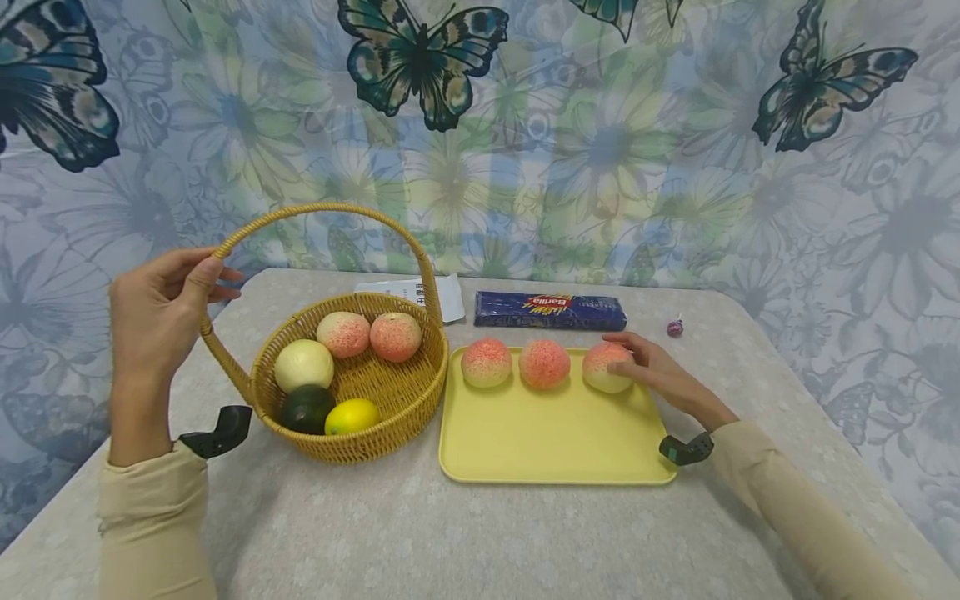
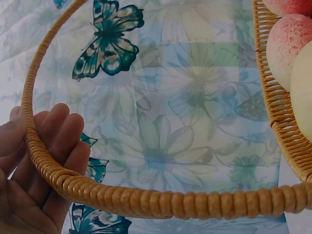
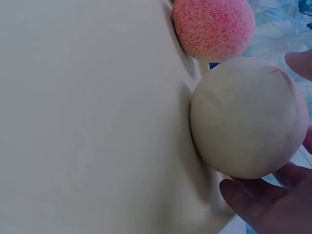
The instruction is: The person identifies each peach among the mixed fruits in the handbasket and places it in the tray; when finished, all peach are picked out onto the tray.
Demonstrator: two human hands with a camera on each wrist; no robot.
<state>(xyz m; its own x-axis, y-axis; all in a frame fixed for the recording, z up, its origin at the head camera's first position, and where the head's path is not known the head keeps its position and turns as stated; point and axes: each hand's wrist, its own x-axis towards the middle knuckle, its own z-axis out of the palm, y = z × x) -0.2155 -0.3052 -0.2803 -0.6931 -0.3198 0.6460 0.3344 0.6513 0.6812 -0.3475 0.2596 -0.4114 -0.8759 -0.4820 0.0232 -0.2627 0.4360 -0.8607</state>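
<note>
Head view shows the left hand (image 1: 161, 304) curled around the wicker basket's handle (image 1: 225, 242), with the basket (image 1: 352, 442) standing just left of the yellow tray (image 1: 555, 442). On the tray's far edge, the right hand (image 1: 660, 371) cups the rightmost peach (image 1: 606, 367) with loosely bent fingers, beside two other peaches (image 1: 544, 363).
</note>
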